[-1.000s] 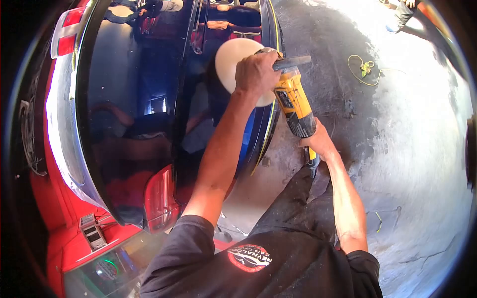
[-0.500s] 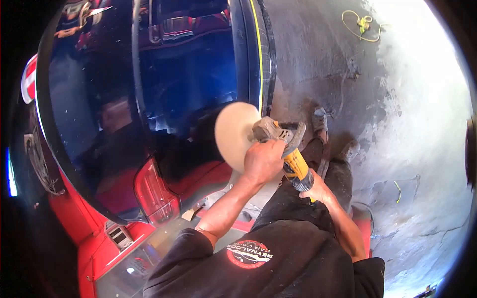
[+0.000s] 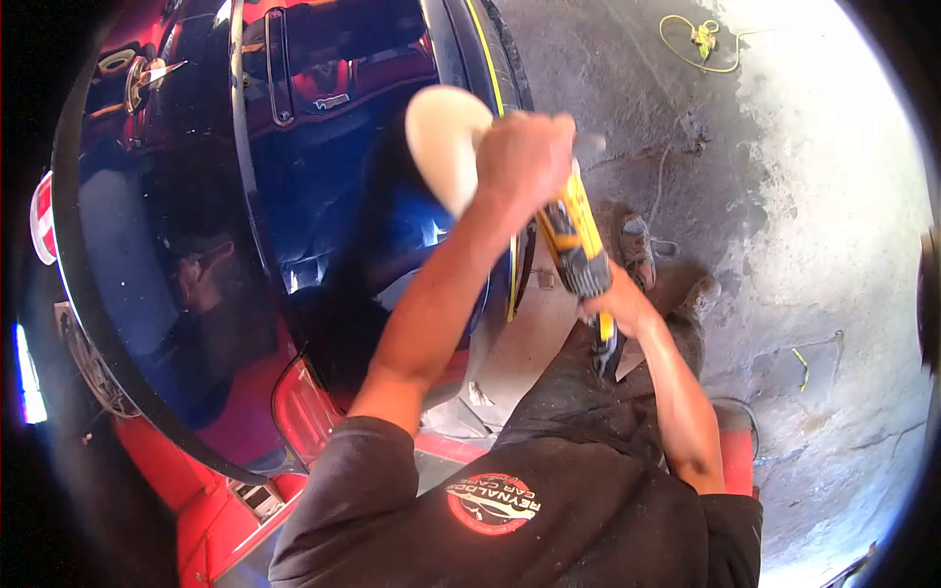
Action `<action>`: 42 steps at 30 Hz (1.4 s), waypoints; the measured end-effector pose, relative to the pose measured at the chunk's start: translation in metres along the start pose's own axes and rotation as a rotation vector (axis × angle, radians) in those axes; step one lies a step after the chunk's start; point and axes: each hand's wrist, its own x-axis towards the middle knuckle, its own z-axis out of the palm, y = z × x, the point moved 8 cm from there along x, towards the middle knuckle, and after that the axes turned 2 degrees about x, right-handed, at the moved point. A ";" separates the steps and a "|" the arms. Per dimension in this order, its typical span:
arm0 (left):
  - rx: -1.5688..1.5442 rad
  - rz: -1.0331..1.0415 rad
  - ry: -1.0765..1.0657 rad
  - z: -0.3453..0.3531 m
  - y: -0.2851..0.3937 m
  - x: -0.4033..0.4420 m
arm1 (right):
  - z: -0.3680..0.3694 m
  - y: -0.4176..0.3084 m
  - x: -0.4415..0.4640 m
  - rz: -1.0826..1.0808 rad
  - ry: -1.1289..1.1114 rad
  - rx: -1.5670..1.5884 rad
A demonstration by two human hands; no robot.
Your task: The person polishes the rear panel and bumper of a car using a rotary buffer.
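A yellow and black rotary polisher (image 3: 578, 225) with a round cream-white pad (image 3: 446, 142) is held in both hands. My left hand (image 3: 526, 162), slightly blurred, is closed around its front end near the pad. Farther back, my right hand (image 3: 624, 306) wraps the rear of the body, by the cord end. Flat against the shiny dark blue car panel (image 3: 343, 186), or just off it, is the pad; contact cannot be made out. A yellow strip (image 3: 497, 73) runs along the car's lower edge.
A red tail light (image 3: 306, 402) is at the car's rear corner. Red surfaces (image 3: 201, 495) stand at lower left. On the stained concrete floor (image 3: 794, 225) to the right lies a yellow cord (image 3: 704, 39). My shoes (image 3: 637, 250) are beside the car.
Both hands and the polisher have shifted; the pad has moved up and slightly left along the panel. My left arm is stretched farther out. The camera view has moved a little too.
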 end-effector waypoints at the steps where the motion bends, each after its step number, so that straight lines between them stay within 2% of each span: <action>1: -0.016 -0.044 -0.058 0.001 -0.013 0.022 | -0.002 -0.012 0.019 -0.058 0.020 0.023; 5: 0.039 -0.014 0.076 -0.014 -0.041 0.070 | 0.000 -0.061 0.051 -0.085 0.070 0.032; 6: 0.038 0.002 0.075 -0.014 -0.043 0.069 | 0.007 -0.063 0.045 -0.022 0.047 0.055; 9: 0.076 0.043 0.058 -0.003 -0.033 0.041 | 0.015 -0.044 0.029 -0.049 0.013 0.069; 15: -0.052 0.042 -0.131 0.019 0.014 -0.057 | 0.031 0.046 -0.052 0.021 0.041 0.068; 23: -0.038 0.035 -0.198 0.068 0.079 -0.203 | 0.038 0.191 -0.137 0.117 -0.004 0.114; 27: -0.028 -0.013 -0.260 0.093 0.096 -0.253 | 0.036 0.237 -0.163 0.120 -0.022 0.094; 28: -0.024 0.018 -0.208 0.101 0.098 -0.266 | 0.034 0.249 -0.170 0.136 -0.011 0.052; 31: -0.007 -0.064 -0.382 0.116 0.106 -0.294 | 0.037 0.278 -0.185 0.203 -0.041 0.052; 32: -0.016 -0.080 -0.434 0.115 0.109 -0.301 | 0.036 0.290 -0.185 0.158 -0.033 0.026; 35: -0.131 -0.065 -0.346 0.102 0.108 -0.312 | 0.037 0.284 -0.189 0.082 0.040 -0.060; 36: -0.154 -0.055 -0.255 0.091 0.103 -0.315 | 0.034 0.292 -0.181 -0.013 0.059 -0.119; 40: -0.137 -0.096 -0.114 0.038 0.066 -0.310 | 0.056 0.218 -0.169 -0.036 0.071 -0.172; 42: -0.146 -0.109 0.012 0.008 0.045 -0.309 | 0.068 0.181 -0.157 -0.070 0.089 -0.335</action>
